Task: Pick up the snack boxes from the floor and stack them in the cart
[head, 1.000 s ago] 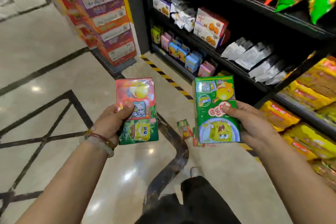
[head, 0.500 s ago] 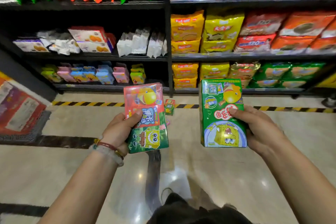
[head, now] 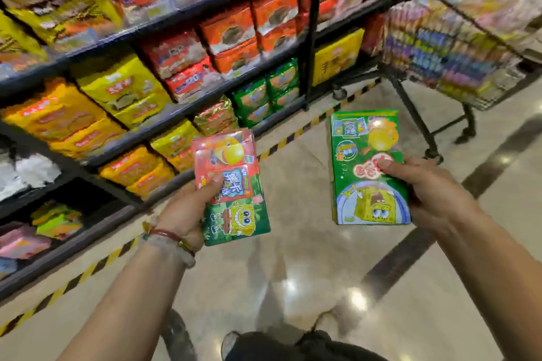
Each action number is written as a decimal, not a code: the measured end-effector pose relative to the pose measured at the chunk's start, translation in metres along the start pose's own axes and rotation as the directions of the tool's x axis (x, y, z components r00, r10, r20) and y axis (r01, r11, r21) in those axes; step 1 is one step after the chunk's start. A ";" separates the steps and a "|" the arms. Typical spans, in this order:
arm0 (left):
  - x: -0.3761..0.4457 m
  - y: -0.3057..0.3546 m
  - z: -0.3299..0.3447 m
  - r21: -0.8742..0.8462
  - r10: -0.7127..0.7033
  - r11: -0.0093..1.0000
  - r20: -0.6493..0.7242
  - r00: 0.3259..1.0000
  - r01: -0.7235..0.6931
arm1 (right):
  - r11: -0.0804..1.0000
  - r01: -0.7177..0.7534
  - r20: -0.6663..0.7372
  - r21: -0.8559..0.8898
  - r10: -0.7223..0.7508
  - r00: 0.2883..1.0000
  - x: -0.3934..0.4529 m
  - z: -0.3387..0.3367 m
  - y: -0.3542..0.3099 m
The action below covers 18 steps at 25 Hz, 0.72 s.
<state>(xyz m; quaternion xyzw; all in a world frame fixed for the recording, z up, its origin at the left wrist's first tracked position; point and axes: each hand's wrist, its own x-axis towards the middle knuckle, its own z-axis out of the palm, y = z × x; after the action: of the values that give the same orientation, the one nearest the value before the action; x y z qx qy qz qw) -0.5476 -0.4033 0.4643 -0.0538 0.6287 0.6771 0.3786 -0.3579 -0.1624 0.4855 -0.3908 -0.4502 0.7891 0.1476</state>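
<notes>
Snack boxes stay gripped; cart has now entered view.

Bright shop light from overhead, and a picture smeared by motion.

White glare spots sit on the glossy floor; the shelves and the wire cart are streaked and blocky with blur, lines bow toward the edges, and only the centre looks fairly sharp.
</notes>
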 end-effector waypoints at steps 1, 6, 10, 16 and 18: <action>0.008 -0.004 0.030 0.019 -0.033 0.999 0.053 0.998 0.032 | 1.000 0.016 -0.040 0.019 -0.015 0.999 0.000 -0.025 -0.009; 0.044 -0.019 0.167 0.136 -0.180 0.979 0.251 0.951 0.150 | 0.984 0.096 -0.244 0.153 -0.056 0.968 -0.002 -0.130 -0.040; 0.083 -0.022 0.269 0.242 -0.243 0.958 0.384 0.891 0.157 | 0.971 0.122 -0.379 0.208 -0.035 0.925 0.012 -0.191 -0.064; 0.154 -0.007 0.419 0.370 -0.351 0.912 0.487 0.800 0.174 | 0.956 0.180 -0.545 0.233 -0.025 0.838 0.058 -0.266 -0.126; 0.176 0.002 0.466 0.399 -0.371 0.902 0.523 0.767 0.164 | 0.946 0.203 -0.593 0.255 -0.013 0.805 0.075 -0.288 -0.148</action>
<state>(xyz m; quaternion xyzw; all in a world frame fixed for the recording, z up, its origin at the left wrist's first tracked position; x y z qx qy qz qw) -0.4852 0.0912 0.4645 0.1323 0.5702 0.4828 0.6514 -0.2085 0.1347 0.4880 -0.5595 -0.2773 0.6811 0.3823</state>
